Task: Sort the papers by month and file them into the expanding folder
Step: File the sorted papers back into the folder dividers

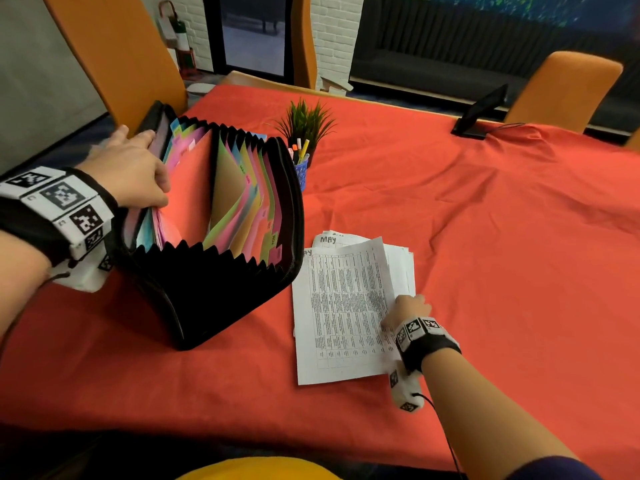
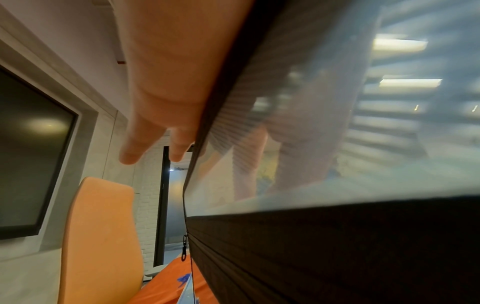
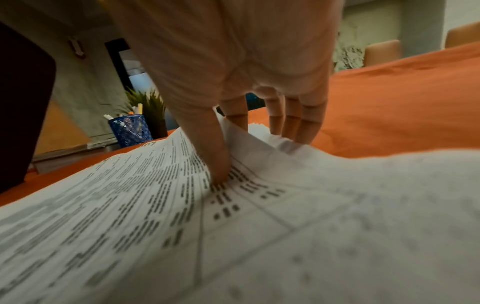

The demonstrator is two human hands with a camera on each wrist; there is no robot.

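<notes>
The black expanding folder (image 1: pixel 221 282) stands fanned open on the red cloth, its coloured month dividers showing. My left hand (image 1: pixel 154 161) pinches its left cover and front dividers, thumb inside, fingers outside, and holds a pocket wide. In the left wrist view the left hand (image 2: pixel 182 148) lies along the folder's translucent cover (image 2: pixel 298 123). To the folder's right lies a stack of printed papers (image 1: pixel 343 306), some marked MAY. My right hand (image 1: pixel 405 308) pinches the top sheet at its right edge. In the right wrist view the thumb (image 3: pixel 215 156) presses on the top sheet (image 3: pixel 182 226), with the fingers under its lifted edge.
A blue pen cup (image 1: pixel 302 169) and a small potted plant (image 1: pixel 304 123) stand just behind the folder. A dark device on a stand (image 1: pixel 481 112) sits at the table's far edge. Orange chairs (image 1: pixel 114 57) (image 1: pixel 564 88) flank the table. Red cloth (image 1: pixel 485 237) stretches right.
</notes>
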